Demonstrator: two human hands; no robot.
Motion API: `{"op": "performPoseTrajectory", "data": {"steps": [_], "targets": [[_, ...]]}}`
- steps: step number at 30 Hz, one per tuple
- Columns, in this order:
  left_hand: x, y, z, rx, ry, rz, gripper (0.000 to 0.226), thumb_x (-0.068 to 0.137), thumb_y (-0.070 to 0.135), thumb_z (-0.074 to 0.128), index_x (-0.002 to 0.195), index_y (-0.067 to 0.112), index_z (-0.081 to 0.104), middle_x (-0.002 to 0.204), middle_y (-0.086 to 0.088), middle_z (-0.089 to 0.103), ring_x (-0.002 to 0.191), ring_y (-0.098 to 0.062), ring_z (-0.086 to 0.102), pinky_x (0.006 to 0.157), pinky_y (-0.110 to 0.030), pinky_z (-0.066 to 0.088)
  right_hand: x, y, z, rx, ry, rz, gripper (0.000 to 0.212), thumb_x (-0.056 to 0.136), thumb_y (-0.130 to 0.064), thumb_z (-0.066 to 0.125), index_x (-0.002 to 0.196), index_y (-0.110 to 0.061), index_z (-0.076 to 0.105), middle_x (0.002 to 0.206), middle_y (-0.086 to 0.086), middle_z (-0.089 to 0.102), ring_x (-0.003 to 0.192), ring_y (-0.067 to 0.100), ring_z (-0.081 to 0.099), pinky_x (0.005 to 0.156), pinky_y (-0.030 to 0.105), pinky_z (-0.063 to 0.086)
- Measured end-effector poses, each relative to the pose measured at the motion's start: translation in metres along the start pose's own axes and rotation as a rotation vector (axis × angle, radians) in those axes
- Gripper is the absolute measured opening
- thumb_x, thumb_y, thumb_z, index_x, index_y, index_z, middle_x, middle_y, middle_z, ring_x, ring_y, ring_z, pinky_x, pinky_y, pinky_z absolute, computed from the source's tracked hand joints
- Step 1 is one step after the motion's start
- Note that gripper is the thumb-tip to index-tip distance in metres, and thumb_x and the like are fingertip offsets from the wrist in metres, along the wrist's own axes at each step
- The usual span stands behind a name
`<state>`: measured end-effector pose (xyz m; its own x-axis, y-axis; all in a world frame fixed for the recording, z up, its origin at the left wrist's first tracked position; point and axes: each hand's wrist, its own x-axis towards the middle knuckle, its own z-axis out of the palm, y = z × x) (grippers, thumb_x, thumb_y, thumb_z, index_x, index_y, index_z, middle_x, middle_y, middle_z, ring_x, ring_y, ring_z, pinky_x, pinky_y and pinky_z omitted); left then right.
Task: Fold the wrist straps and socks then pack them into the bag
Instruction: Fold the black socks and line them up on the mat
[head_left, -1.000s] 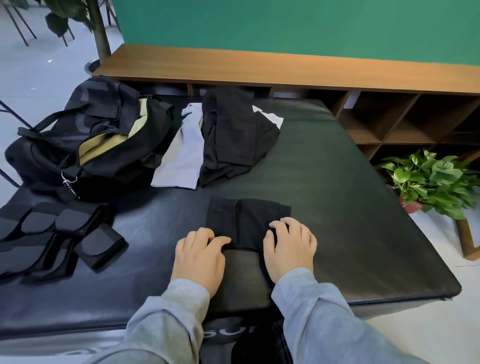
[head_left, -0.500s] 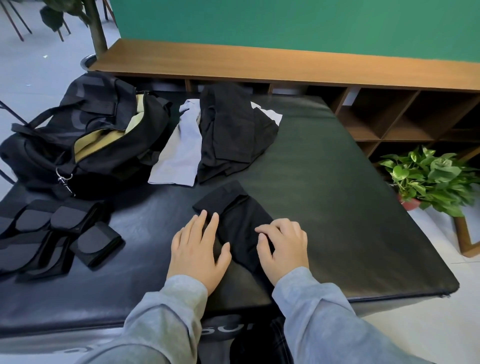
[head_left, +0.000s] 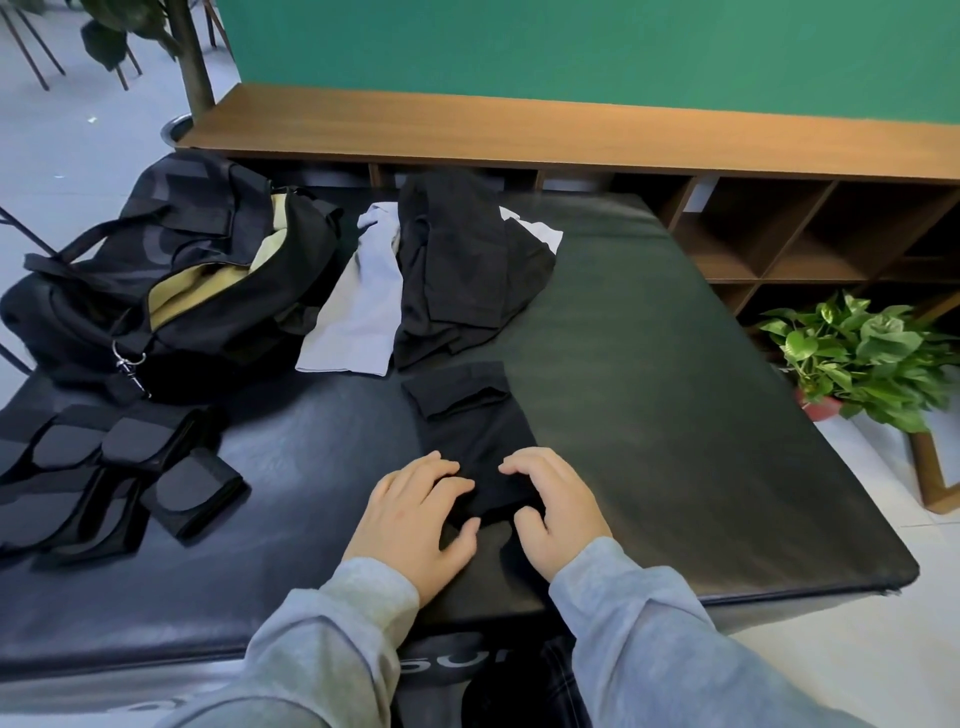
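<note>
Both hands (head_left: 415, 512) (head_left: 558, 506) grip black sock (head_left: 475, 431) on mat (head_left: 675, 415).

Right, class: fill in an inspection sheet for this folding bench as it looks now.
Surface: black padded bench, glossy.
Job's things: black socks lie lengthwise before the person; wrist straps piled at left; bag open, tan lining showing.
Clutter: grey cloth and black garment beside the bag.
Grippers: left hand and right hand curled on the socks' near end.
Cables: nothing seen.
Surroundings: wooden shelf, green wall, potted plant.
</note>
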<state>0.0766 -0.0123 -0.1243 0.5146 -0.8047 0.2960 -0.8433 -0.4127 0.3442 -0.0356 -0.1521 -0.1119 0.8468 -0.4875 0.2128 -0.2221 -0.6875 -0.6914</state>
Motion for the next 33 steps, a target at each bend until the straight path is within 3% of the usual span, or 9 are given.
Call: {"op": "performPoseTrajectory", "data": {"steps": [6, 8, 12, 17, 20, 22, 26, 29, 33], "targets": [[0.002, 0.0, 0.001, -0.011, 0.05, -0.067, 0.036, 0.08, 0.032, 0.039, 0.097, 0.02, 0.069, 0.109, 0.004, 0.064, 0.114, -0.01, 0.046, 0.092, -0.03, 0.039, 0.004, -0.004, 0.001, -0.096, -0.079, 0.106, 0.06, 0.077, 0.007, 0.038, 0.129, -0.019, 0.052, 0.139, -0.017, 0.039, 0.13, 0.001, 0.035, 0.104, 0.011, 0.023], [0.003, 0.001, -0.001, -0.017, 0.051, -0.065, 0.035, 0.08, 0.03, 0.038, 0.096, 0.019, 0.068, 0.108, 0.004, 0.065, 0.114, -0.01, 0.046, 0.092, -0.032, 0.042, 0.007, -0.006, 0.001, -0.14, -0.087, 0.096, 0.058, 0.079, 0.006, 0.044, 0.132, -0.019, 0.05, 0.141, -0.014, 0.04, 0.13, 0.003, 0.032, 0.105, 0.012, 0.022], [0.002, 0.003, -0.005, -0.032, 0.011, -0.058, 0.039, 0.08, 0.04, 0.042, 0.104, 0.019, 0.065, 0.114, 0.005, 0.063, 0.116, -0.008, 0.044, 0.095, -0.03, 0.042, 0.009, -0.003, 0.002, -0.17, 0.019, 0.024, 0.038, 0.074, -0.007, 0.052, 0.109, -0.015, 0.065, 0.119, -0.005, 0.062, 0.112, 0.008, 0.042, 0.095, 0.033, 0.045], [0.0, 0.004, -0.009, -0.018, 0.006, -0.058, 0.048, 0.076, 0.052, 0.046, 0.111, 0.021, 0.056, 0.107, 0.006, 0.064, 0.108, -0.008, 0.047, 0.096, -0.023, 0.036, 0.009, -0.011, -0.006, -0.196, -0.03, 0.125, 0.022, 0.091, -0.017, 0.052, 0.111, -0.016, 0.062, 0.105, -0.009, 0.059, 0.109, 0.012, 0.046, 0.092, 0.023, 0.037], [0.001, 0.005, -0.011, -0.078, 0.04, -0.132, 0.038, 0.082, 0.044, 0.048, 0.11, 0.019, 0.057, 0.1, 0.005, 0.064, 0.097, -0.016, 0.058, 0.088, -0.025, 0.039, 0.009, -0.015, -0.007, -0.195, -0.035, 0.173, 0.026, 0.093, -0.025, 0.051, 0.116, -0.016, 0.058, 0.102, -0.012, 0.05, 0.109, 0.013, 0.047, 0.089, 0.02, 0.034], [0.002, 0.006, -0.012, -0.124, 0.059, -0.201, 0.031, 0.087, 0.031, 0.058, 0.114, 0.014, 0.059, 0.105, 0.0, 0.063, 0.101, -0.022, 0.059, 0.089, -0.027, 0.038, 0.008, -0.015, -0.006, -0.204, -0.035, 0.182, 0.03, 0.093, -0.031, 0.052, 0.117, -0.014, 0.058, 0.104, -0.008, 0.052, 0.107, 0.013, 0.048, 0.09, 0.023, 0.035], [0.005, 0.007, -0.016, -0.242, 0.05, -0.387, 0.032, 0.093, 0.03, 0.051, 0.123, 0.021, 0.052, 0.112, 0.003, 0.053, 0.111, -0.017, 0.049, 0.093, -0.023, 0.035, 0.008, -0.009, -0.002, -0.27, -0.019, 0.152, 0.046, 0.086, -0.053, 0.027, 0.085, -0.016, 0.055, 0.086, -0.011, 0.049, 0.087, 0.013, 0.041, 0.077, 0.026, 0.037], [0.007, 0.003, -0.016, -0.33, 0.097, -0.51, 0.028, 0.093, 0.029, 0.05, 0.12, 0.021, 0.051, 0.102, 0.005, 0.054, 0.102, -0.013, 0.05, 0.082, -0.019, 0.033, 0.009, -0.003, 0.001, -0.284, 0.034, 0.147, 0.05, 0.085, -0.052, 0.015, 0.074, -0.016, 0.049, 0.08, -0.01, 0.047, 0.081, 0.013, 0.037, 0.071, 0.023, 0.033], [0.009, 0.002, -0.016, -0.354, 0.089, -0.541, 0.034, 0.091, 0.032, 0.054, 0.123, 0.021, 0.048, 0.097, 0.01, 0.052, 0.097, -0.012, 0.047, 0.085, -0.024, 0.036, 0.011, 0.0, 0.003, -0.311, 0.068, 0.139, 0.055, 0.089, -0.047, 0.016, 0.076, -0.012, 0.057, 0.081, -0.005, 0.054, 0.078, 0.015, 0.04, 0.07, 0.024, 0.034]]}}
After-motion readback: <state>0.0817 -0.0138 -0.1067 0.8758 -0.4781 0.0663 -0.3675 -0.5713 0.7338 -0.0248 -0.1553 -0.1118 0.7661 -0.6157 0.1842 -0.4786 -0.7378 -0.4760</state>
